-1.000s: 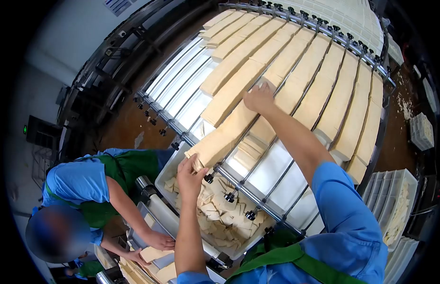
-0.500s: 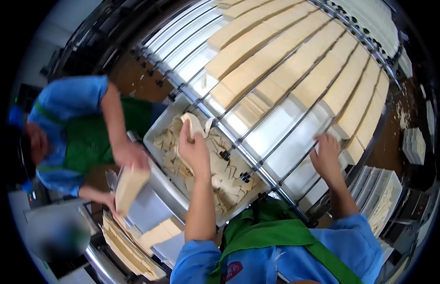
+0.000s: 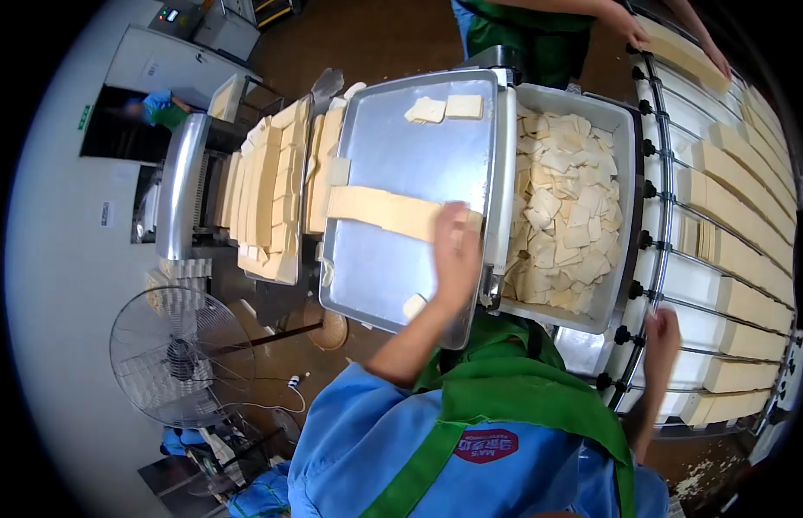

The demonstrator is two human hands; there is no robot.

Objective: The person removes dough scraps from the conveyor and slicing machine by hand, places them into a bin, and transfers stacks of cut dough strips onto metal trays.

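A metal tray lies in front of me, to the left of centre. Across it runs a long row of pale dough sheets. My left hand is over the right end of that row, fingers bent around it and somewhat blurred. A few loose dough pieces lie on the tray near its far edge. My right hand is beside the metal rail at the right, fingers loosely apart, with nothing visible in them.
Right of the tray, a grey bin holds many dough scraps. Beyond the rail, a rack carries long dough blocks. A co-worker's hands hold a block at the far right. Stacked dough and a fan stand left.
My view has swung left to the tray. My left hand has moved from above the scrap bin, where it held a pale piece, to the dough row. My right hand has drawn back towards the rail.
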